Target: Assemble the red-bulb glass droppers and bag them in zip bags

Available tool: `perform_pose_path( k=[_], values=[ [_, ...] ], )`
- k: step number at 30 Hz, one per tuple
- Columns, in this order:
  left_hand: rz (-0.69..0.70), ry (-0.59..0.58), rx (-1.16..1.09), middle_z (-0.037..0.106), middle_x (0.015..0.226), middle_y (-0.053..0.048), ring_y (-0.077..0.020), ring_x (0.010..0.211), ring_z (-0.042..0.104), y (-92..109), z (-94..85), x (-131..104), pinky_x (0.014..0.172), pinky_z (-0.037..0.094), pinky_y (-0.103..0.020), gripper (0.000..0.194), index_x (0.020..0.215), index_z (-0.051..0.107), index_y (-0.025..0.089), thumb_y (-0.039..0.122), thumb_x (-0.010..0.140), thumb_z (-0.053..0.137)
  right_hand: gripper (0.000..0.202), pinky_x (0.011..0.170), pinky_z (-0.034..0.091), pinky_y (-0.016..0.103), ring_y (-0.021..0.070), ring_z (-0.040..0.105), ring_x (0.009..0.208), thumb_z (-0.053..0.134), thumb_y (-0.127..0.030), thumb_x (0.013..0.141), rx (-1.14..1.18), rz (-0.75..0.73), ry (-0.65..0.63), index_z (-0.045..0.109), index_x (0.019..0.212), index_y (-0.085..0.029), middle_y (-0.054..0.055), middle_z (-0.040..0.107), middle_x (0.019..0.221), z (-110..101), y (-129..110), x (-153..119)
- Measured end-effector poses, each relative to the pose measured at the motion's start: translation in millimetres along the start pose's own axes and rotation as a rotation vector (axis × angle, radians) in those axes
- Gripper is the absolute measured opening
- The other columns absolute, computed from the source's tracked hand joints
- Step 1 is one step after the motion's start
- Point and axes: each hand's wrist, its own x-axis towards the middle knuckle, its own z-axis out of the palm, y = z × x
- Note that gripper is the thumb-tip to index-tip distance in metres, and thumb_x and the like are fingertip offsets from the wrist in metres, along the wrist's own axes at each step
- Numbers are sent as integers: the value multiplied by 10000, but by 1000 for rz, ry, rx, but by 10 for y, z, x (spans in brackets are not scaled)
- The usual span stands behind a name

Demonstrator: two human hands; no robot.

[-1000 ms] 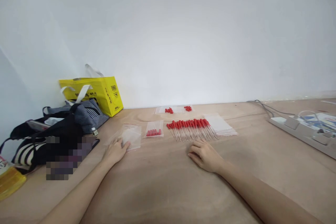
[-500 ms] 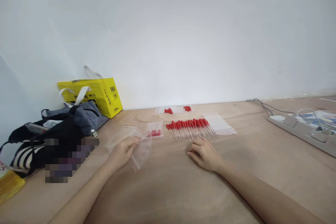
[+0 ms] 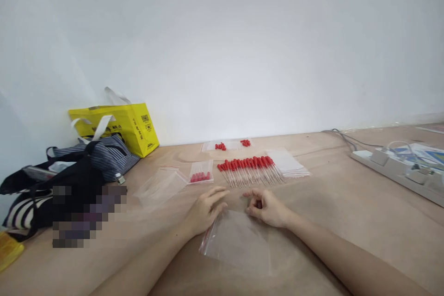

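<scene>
A clear zip-lock bag [image 3: 237, 240] lies flat on the table between my forearms, its red-striped edge to the left. My left hand [image 3: 207, 210] is at the bag's upper left corner, fingers stretched out and thumb apart, touching or just over the plastic. Beyond the bag's upper right corner, my right hand [image 3: 268, 208] rests with bent fingers, a gap between thumb and forefinger and nothing visible in it. Ahead of both hands lies a row of red-handled tools [image 3: 249, 171] with thin pale shafts. Left of them is a small clear bag [image 3: 201, 171] of red pieces.
More clear bags [image 3: 163, 182] lie at left, a white stack of bags [image 3: 287, 164] at right. Farther back, red pieces [image 3: 220, 146] lie on another bag. Black bag [image 3: 79, 175], yellow bag [image 3: 145, 134] and striped bag [image 3: 116, 159] stand left; a power strip [image 3: 381, 166] lies right.
My left hand has moved right, bringing a clear zip-lock bag from the left pile to the table in front of me. My right hand has shifted slightly, its thumb and forefinger now apart.
</scene>
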Motion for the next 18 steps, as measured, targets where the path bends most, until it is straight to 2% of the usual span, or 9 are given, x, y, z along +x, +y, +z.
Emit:
perform_pose_path(
  k=[3,5,8,11,13,16,18],
  values=[
    [-356,15,-129,587,987,-91,-195,883,546,-28,-78,-77,751,453,-332,340,1064,534,156,303,758,530,336,624,391,265,111,503,596,568,-335,726,-118,-38,62,551,1013,-162,-2,578,687,-67,-131,-60],
    [-491,-33,-199,579,890,-59,-183,796,539,-29,-131,-144,684,449,-300,492,1075,506,156,350,644,641,387,745,355,335,165,516,760,617,-445,666,-282,-134,86,582,967,-205,19,585,802,-70,-277,-130],
    [-568,-144,-291,528,730,29,-132,657,496,23,-162,-201,606,412,-246,656,1076,468,172,326,496,735,552,783,314,378,224,480,878,630,-583,575,-423,-229,14,577,1003,-238,37,569,897,34,-460,-219],
    [-633,-233,-396,482,629,76,-103,561,455,101,-137,-195,536,373,-217,649,1079,434,165,285,506,715,690,780,312,379,235,473,879,605,-664,527,-475,-244,-52,552,1058,-228,52,550,928,174,-505,-233],
    [-668,-196,-386,503,687,54,-109,591,466,132,-113,-184,558,380,-227,639,1074,438,165,275,507,711,719,779,314,372,234,474,877,597,-681,517,-480,-229,-78,548,1065,-218,58,541,947,214,-475,-208],
    [-687,-63,-337,507,894,-12,-133,702,486,146,-93,-185,626,406,-258,674,1062,455,180,283,460,742,704,763,321,358,223,484,858,605,-669,524,-485,-193,-100,548,1068,-226,49,541,943,172,-409,-156],
    [-712,-38,-435,495,920,-24,-133,703,498,152,-86,-185,615,421,-261,662,1049,452,183,279,461,740,696,753,324,355,219,488,847,619,-656,521,-494,-163,-97,552,1065,-226,46,543,935,113,-377,-128]
  ],
)
